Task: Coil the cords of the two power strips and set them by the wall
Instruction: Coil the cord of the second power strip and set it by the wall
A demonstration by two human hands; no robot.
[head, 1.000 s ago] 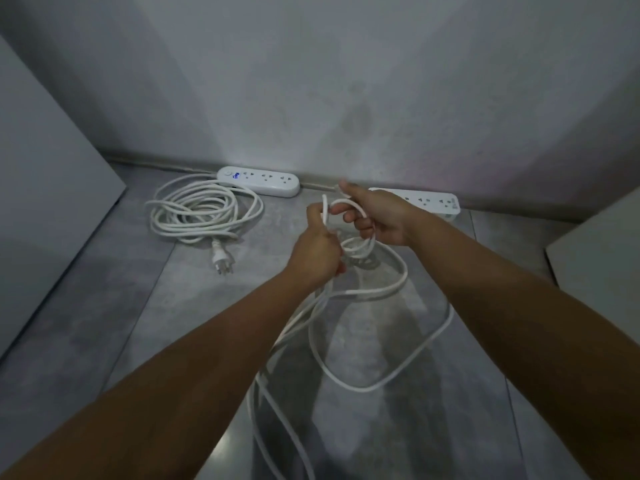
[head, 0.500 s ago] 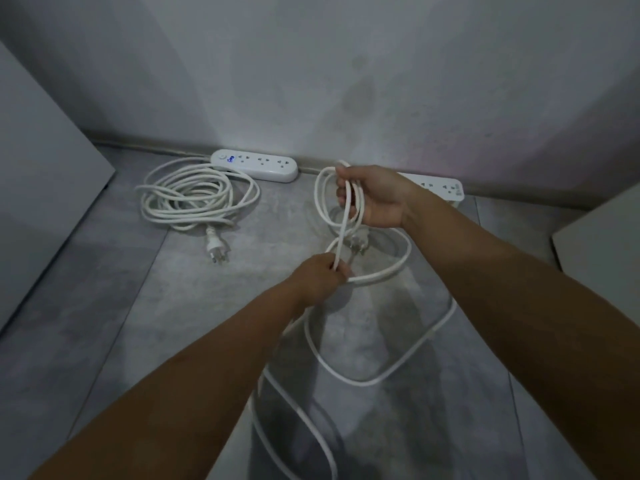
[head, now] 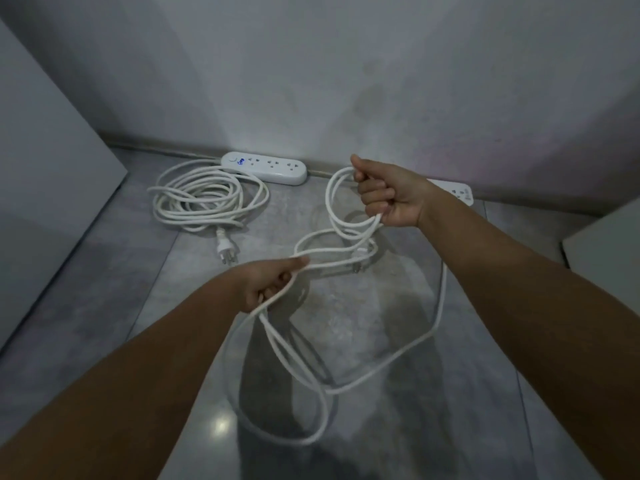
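Two white strips lie at base of wall [head: 311, 64]. Left power strip [head: 265, 167] has coiled cord [head: 207, 199] beside it on floor [head: 104, 306], plug [head: 227, 245] at coil's near edge. Right power strip [head: 457, 192] partly hidden behind right hand [head: 388, 192]. Right hand's curled fingers grip gathered loops of loose cord [head: 440, 306]. Left hand [head: 266, 282] closed round same cord, nearer camera. Remaining slack trails over floor between forearms.

Pale grey wall [head: 346, 64] ahead, faint stains. Glossy grey tiled floor [head: 104, 323] with small light glint [head: 221, 426]. White panel [head: 45, 185] left, white furniture corner [head: 606, 244] right.
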